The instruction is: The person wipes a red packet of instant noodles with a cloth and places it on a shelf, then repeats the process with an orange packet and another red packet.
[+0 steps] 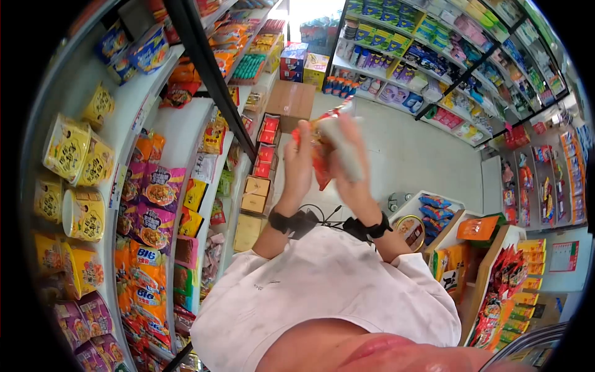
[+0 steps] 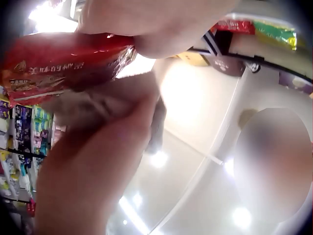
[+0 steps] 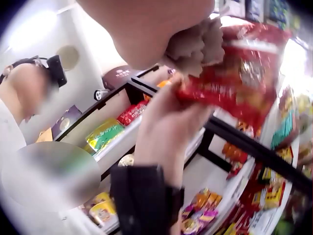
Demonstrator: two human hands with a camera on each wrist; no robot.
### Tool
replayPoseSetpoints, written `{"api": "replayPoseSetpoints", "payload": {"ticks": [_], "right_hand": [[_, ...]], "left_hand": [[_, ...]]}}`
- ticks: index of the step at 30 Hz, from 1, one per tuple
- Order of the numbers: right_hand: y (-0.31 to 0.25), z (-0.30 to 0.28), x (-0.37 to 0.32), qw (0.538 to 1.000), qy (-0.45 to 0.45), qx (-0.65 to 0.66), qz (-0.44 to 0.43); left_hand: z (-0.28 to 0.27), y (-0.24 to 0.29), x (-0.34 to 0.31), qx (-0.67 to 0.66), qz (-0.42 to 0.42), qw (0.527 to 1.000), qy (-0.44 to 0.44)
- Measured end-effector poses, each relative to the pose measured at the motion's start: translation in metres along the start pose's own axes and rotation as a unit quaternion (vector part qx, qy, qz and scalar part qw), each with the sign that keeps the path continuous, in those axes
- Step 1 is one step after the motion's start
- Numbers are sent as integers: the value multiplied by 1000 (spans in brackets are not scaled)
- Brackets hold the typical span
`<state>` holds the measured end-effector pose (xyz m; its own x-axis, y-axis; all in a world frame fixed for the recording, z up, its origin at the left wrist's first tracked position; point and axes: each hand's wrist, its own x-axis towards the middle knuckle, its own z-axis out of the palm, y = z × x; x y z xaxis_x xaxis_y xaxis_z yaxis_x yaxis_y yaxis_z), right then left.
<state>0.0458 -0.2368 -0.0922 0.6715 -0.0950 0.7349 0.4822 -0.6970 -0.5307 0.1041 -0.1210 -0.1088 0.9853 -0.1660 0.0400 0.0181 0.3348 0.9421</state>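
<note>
A shiny red packet (image 1: 321,170) is held up in front of the chest; in the right wrist view the packet (image 3: 244,78) shows printed lettering. The left hand (image 1: 297,173) pinches its edge; the right wrist view shows this hand (image 3: 164,127) with the thumb and fingers at the packet's lower corner. In the right hand (image 1: 356,167) is a grey cloth (image 1: 341,149), gripped against the packet. The cloth (image 3: 200,46) looks crumpled in the right wrist view. From the left wrist, the packet (image 2: 63,61) lies between both hands, partly covered by fingers.
Shelves of packets and tubs (image 1: 83,214) line the left side. Cartons (image 1: 288,99) stand on the floor ahead beside a shelf of bottles and packs (image 1: 396,43). At the right are display bins with snack bags (image 1: 437,211) and a round-lidded container (image 1: 409,232).
</note>
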Motion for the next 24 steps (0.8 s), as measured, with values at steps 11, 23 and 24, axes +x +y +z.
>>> {"api": "replayPoseSetpoints", "payload": {"ticks": [11, 23, 24], "right_hand": [[107, -125, -32, 873, 38, 249, 417], [127, -221, -117, 860, 18, 344, 376], [129, -224, -119, 868, 31, 326, 373]], "left_hand": [[123, -32, -33, 210, 34, 944, -254], [200, -63, -38, -44, -149, 983, -93], [204, -65, -40, -39, -143, 984, -101]]}}
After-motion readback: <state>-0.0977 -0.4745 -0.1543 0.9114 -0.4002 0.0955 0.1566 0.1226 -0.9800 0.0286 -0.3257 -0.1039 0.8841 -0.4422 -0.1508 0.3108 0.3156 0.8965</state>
